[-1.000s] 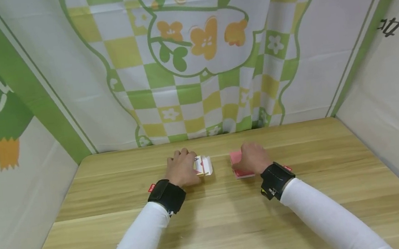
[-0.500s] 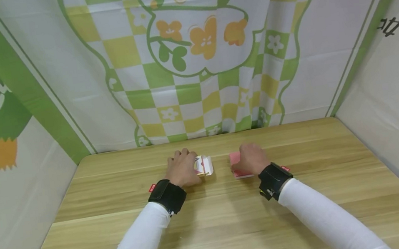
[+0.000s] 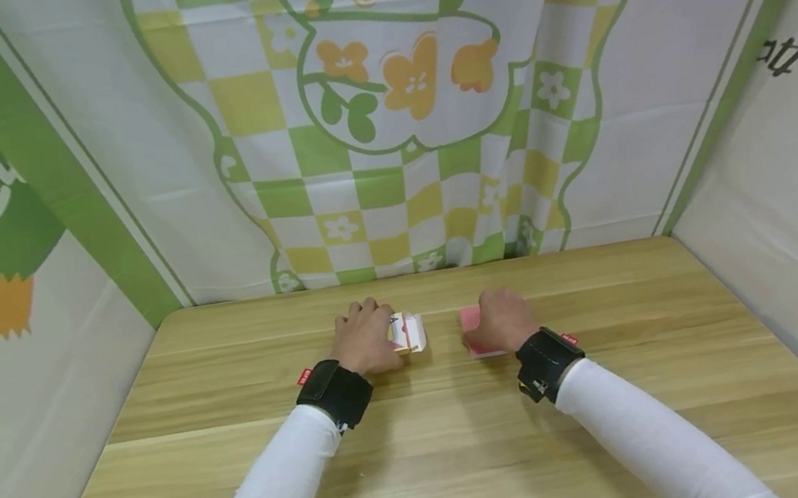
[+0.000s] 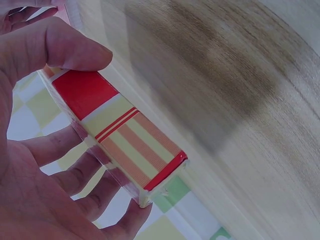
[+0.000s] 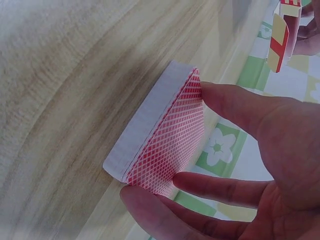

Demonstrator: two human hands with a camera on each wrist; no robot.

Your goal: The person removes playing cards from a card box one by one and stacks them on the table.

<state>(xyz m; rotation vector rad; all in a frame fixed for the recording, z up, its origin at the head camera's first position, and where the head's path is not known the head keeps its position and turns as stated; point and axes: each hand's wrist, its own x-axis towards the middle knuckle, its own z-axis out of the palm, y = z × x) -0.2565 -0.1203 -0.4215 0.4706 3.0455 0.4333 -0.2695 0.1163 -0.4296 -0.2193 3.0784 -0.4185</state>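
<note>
My left hand point(image 3: 364, 339) grips a playing card box point(image 3: 401, 331) from its left side, low over the table. In the left wrist view the thumb lies along one edge of the striped red and cream box point(image 4: 120, 131), with the fingers on the opposite side. The box's white flap point(image 3: 416, 332) stands open toward the right. A squared deck of playing cards point(image 3: 471, 320) with red backs is at the right, and my right hand point(image 3: 505, 319) holds it. The right wrist view has thumb and fingertips at opposite edges of the red-patterned deck point(image 5: 170, 137); the palm partly hides it from above.
Both hands work near the back of a wooden table point(image 3: 425, 447). Behind it hangs a green and white checked curtain point(image 3: 384, 221), and printed cloth walls stand at left point(image 3: 98, 322) and right point(image 3: 781, 215). A short gap separates box and deck.
The right hand and wrist have shifted very slightly left, still holding the deck. My left hand keeps its place on the box.
</note>
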